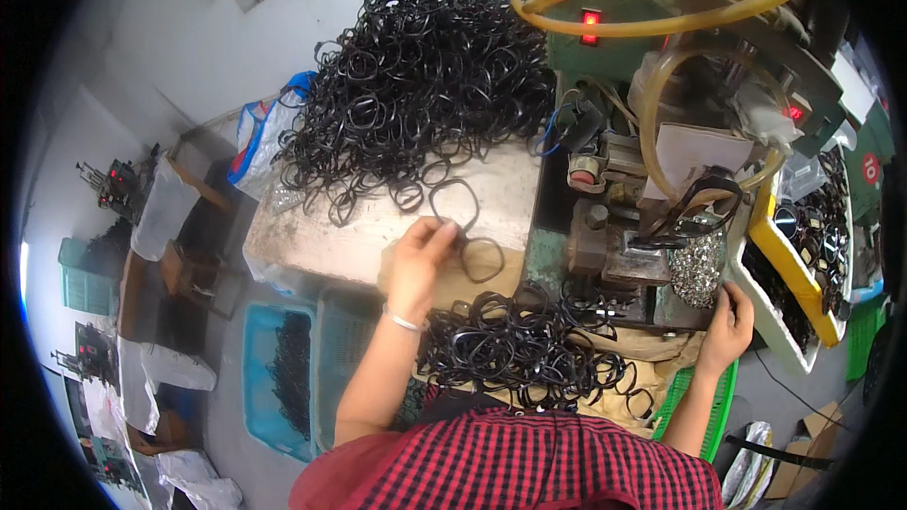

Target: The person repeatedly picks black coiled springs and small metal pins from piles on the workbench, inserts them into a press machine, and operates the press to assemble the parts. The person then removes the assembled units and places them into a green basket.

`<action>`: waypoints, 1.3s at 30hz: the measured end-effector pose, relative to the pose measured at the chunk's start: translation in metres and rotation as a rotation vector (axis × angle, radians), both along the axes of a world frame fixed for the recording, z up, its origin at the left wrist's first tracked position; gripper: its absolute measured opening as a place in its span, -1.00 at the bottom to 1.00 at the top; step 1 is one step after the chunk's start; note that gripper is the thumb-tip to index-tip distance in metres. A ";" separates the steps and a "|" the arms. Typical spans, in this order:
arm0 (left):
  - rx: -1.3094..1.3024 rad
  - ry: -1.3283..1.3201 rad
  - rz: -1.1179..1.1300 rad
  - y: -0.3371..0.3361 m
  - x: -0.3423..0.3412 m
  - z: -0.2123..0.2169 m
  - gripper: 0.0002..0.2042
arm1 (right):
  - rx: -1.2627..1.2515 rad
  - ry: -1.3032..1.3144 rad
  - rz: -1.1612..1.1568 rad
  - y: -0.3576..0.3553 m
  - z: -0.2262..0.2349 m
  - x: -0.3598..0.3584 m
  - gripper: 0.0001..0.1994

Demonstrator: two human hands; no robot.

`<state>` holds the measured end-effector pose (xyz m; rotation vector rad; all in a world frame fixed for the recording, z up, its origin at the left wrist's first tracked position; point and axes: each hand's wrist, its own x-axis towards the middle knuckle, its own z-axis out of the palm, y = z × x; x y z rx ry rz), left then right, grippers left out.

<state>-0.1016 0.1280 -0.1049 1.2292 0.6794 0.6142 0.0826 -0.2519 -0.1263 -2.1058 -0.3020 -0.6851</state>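
Between the thumb and fingers of my left hand [418,260] is a thin black eyeglass frame front [485,261], its two open rims spread above the white board [350,244]. Beside the heap of small shiny metal parts [697,272], my right hand [727,329] has its fingers curled and pressed together; what they hold, if anything, is hidden. Another black frame [710,191] sits tilted at the green press [605,250], left of that hand. A large tangled pile of black frames [416,76] covers the far part of the board. More frames [515,345] lie close to my body.
Yellow tubing [652,28] loops over the press. At the right stand a yellow-edged tray [798,264] and a white foam box [770,321]. A green basket [723,406] is beside my right forearm. Blue crates [255,378] stand on the floor at left.
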 end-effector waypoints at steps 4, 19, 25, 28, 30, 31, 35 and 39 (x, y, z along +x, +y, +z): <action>0.004 -0.112 -0.053 -0.018 0.006 0.022 -0.89 | 0.300 0.158 0.106 -0.002 0.012 -0.017 -0.87; 0.182 -0.182 -0.058 -0.032 0.047 0.030 -0.90 | 0.823 0.454 0.611 0.113 0.061 -0.010 -0.58; 0.304 -0.499 0.007 -0.074 0.045 0.107 -0.87 | 0.863 0.587 0.658 0.125 0.092 -0.024 -0.51; 0.491 -0.486 -0.072 -0.091 0.038 0.128 -0.81 | 0.846 0.508 0.686 0.118 0.101 -0.043 -0.50; 0.542 -0.489 -0.191 -0.111 0.046 0.122 -0.77 | 0.715 0.440 0.719 0.107 0.106 -0.050 -0.57; 0.571 -0.504 -0.273 -0.118 0.051 0.123 -0.69 | 0.543 0.397 0.670 0.100 0.105 -0.044 -0.60; 0.618 -0.409 -0.413 -0.132 0.084 0.116 -0.81 | -0.289 0.058 0.215 0.067 0.054 0.017 -0.73; 0.713 -0.377 -0.371 -0.136 0.099 0.117 -0.83 | -0.405 0.008 0.016 0.033 0.001 0.036 -0.79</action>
